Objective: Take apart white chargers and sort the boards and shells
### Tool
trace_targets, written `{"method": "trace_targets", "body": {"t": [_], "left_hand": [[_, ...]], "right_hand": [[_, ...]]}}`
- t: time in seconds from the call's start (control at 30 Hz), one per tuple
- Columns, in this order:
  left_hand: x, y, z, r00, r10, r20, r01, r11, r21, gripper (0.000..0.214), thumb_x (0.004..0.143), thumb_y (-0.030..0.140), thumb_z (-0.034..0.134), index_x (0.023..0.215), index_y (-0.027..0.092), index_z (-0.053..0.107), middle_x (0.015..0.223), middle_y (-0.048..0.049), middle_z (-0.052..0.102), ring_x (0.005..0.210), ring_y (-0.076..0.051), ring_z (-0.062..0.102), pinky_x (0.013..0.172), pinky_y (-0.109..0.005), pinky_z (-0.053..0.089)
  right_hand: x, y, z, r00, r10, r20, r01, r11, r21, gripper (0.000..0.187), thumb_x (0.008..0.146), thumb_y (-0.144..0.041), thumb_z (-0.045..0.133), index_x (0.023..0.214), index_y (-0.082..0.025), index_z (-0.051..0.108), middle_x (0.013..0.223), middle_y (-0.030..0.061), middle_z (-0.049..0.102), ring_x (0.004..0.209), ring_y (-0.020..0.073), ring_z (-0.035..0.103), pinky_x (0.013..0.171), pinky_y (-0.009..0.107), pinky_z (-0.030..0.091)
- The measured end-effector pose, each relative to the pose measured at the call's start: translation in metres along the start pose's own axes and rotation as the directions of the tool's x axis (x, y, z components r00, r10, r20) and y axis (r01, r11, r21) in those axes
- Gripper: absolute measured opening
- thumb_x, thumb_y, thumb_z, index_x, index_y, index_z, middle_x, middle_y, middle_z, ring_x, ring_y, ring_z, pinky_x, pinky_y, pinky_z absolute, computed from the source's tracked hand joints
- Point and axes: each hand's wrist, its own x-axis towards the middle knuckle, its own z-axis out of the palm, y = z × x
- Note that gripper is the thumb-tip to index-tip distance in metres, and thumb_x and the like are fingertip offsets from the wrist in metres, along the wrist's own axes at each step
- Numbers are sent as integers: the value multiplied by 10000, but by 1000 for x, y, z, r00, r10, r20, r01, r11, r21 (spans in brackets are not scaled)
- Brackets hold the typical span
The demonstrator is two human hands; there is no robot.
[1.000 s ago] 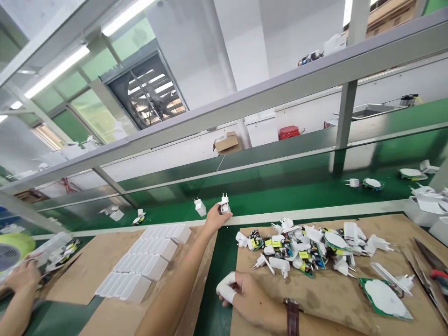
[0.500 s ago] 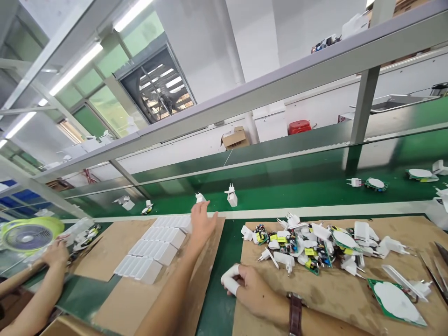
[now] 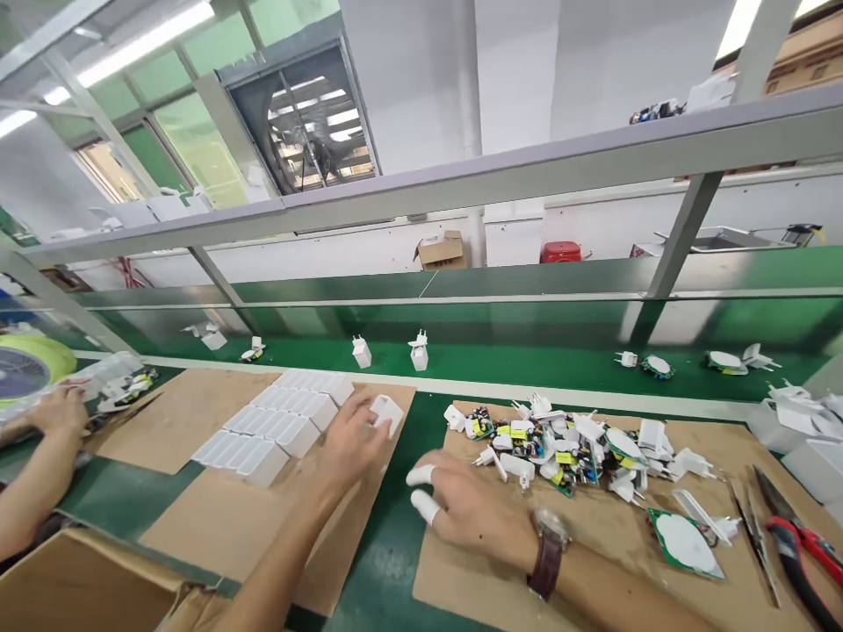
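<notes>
My left hand (image 3: 352, 443) has its fingers closed on a small white plastic casing (image 3: 388, 412), just right of the rows of similar white casings (image 3: 290, 432) on the cardboard. My right hand (image 3: 454, 500) hovers over the left edge of another cardboard sheet (image 3: 461, 575). It holds nothing; its thumb and forefinger, both in white finger covers, are apart. Beyond its fingertips lies a pile of white plug adapters and circuit boards (image 3: 559, 448). Two white plug adapters, one left (image 3: 362, 352) and one right (image 3: 419, 353), stand on the green belt.
A co-worker's hand (image 3: 62, 412) is at the far left, near a green fan (image 3: 32, 364). Red-handled pliers (image 3: 800, 535), tweezers (image 3: 757, 535) and a board with a white disc (image 3: 685, 542) lie to the right. An open carton (image 3: 92, 584) stands front left.
My left hand has come back from near the belt and now shows a white casing in its fingers. My right thumb and forefinger have spread apart. The view has turned and levelled.
</notes>
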Motion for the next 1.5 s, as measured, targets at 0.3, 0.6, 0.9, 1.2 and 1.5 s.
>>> {"method": "trace_targets", "body": {"t": [0.3,0.6,0.9,1.2,1.5], "left_hand": [[-96,47,-6,996,30,85,-11,975,-221,203,948,381,686,827,255,582,1297,-74,695,1180,-262,714,963,-381,619],[-99,55,-8,994,5,109,25,963,-269,113,964,361,672,995,254,659,1316,-91,688,1171,-263,714,958,-368,621],[-103,54,-4,997,19,80,9,944,-329,338,971,286,678,1285,249,558,1345,-106,669,1277,-265,667,1058,-412,579],[-107,55,-2,987,-49,154,108,908,-404,510,929,298,747,1383,255,519,1373,-102,672,1309,-289,654,1107,-458,558],[-112,56,-20,905,-179,386,381,746,-546,711,933,317,714,1564,261,392,1487,-131,619,1339,-308,644,1122,-502,560]], "right_hand": [[9,58,-60,960,269,-79,-265,776,-573,190,818,-39,591,960,-123,686,1104,232,674,1087,379,599,933,493,490],[19,44,-57,961,261,-91,-275,873,-403,440,926,-141,495,1358,-174,566,1322,136,641,1026,231,672,871,361,549],[8,13,-57,940,129,316,-201,957,208,495,860,-168,521,1325,-225,681,1267,98,752,1135,270,706,966,455,576],[-13,-28,-26,882,311,354,-40,798,-601,199,951,-382,675,1011,-193,675,978,144,737,854,318,698,743,385,494],[-26,-14,-17,904,209,372,-15,887,-462,404,972,-143,530,1374,-167,555,1292,161,667,1199,314,637,1008,461,537]]}}
